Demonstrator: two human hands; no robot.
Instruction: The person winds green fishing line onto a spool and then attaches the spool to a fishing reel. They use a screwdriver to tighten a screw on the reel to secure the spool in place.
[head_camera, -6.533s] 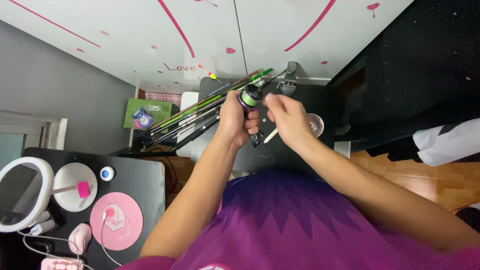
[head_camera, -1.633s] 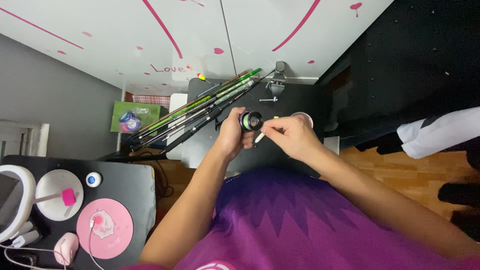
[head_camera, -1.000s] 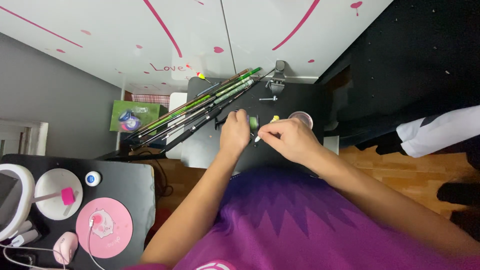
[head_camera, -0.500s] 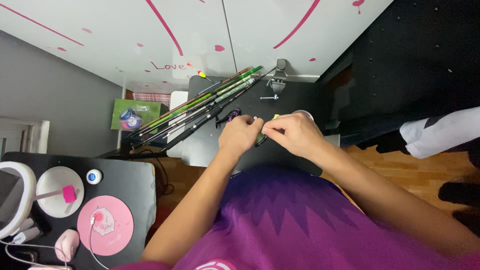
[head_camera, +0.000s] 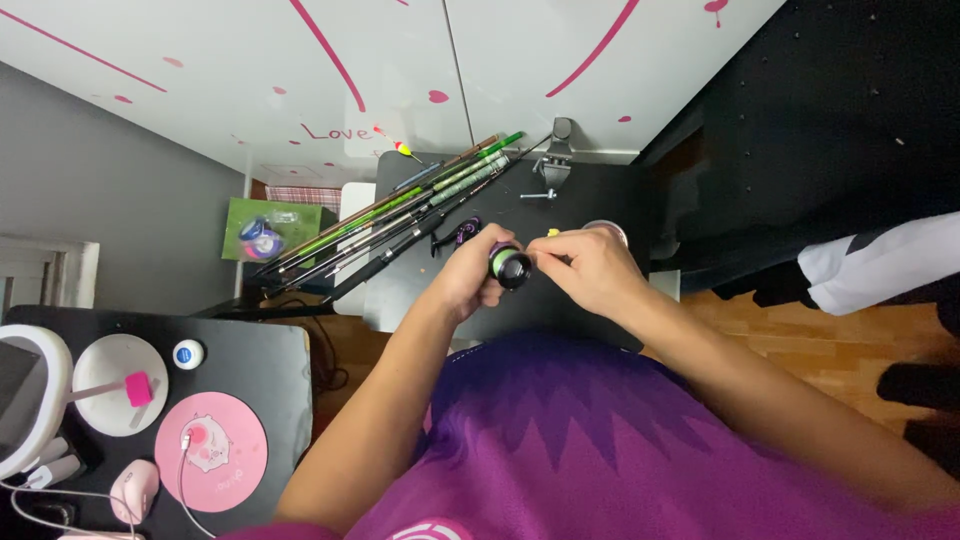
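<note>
Above the black surface (head_camera: 590, 300), the left hand (head_camera: 470, 280) is clamping 1 small green-and-black spool (head_camera: 508, 266); the right hand (head_camera: 590, 268) is pinching at its end (contact point hidden). Work appears mid-way. Fishing rods (head_camera: 400, 215) are lying untouched beside.

I am counting two bare hands, one small black-and-green spool (head_camera: 510, 267), one bundle of long green and black fishing rods (head_camera: 395, 215), one metal clamp (head_camera: 550, 170), one round pink mat (head_camera: 211, 452).
</note>
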